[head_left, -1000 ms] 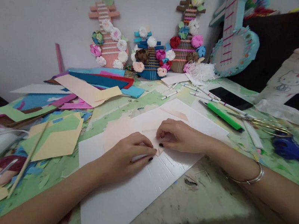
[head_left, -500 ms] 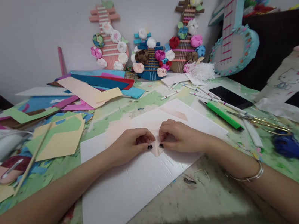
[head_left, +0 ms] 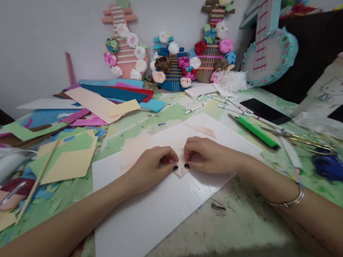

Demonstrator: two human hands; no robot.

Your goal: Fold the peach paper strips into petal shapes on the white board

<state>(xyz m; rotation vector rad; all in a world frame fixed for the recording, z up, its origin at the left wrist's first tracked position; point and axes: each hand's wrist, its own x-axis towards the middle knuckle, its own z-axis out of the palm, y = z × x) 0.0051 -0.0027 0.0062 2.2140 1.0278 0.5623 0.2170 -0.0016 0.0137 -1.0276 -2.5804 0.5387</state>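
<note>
A small pale pink piece of paper (head_left: 182,171) lies over the white board (head_left: 141,224), its pointed lower end showing between my hands. My left hand (head_left: 154,166) pinches its left side, thumb and fingertips pressed together. On the right side my right hand (head_left: 206,155) pinches it in the same way. The two thumbs are close but apart. Behind the hands, a larger pale pink sheet (head_left: 135,147) and a pink strip (head_left: 199,128) rest on the board. The hands hide part of the small piece.
Coloured papers (head_left: 99,103) and a wooden stick (head_left: 38,180) lie at the left. At the right are a green cutter (head_left: 257,132), a phone (head_left: 264,111), gold scissors (head_left: 307,141) and markers (head_left: 236,107). Flower-covered paper instruments (head_left: 170,65) lean on the back wall.
Both hands have shifted very slightly to the right with the small paper. Their pinches stay closed, and the things around them look unmoved.
</note>
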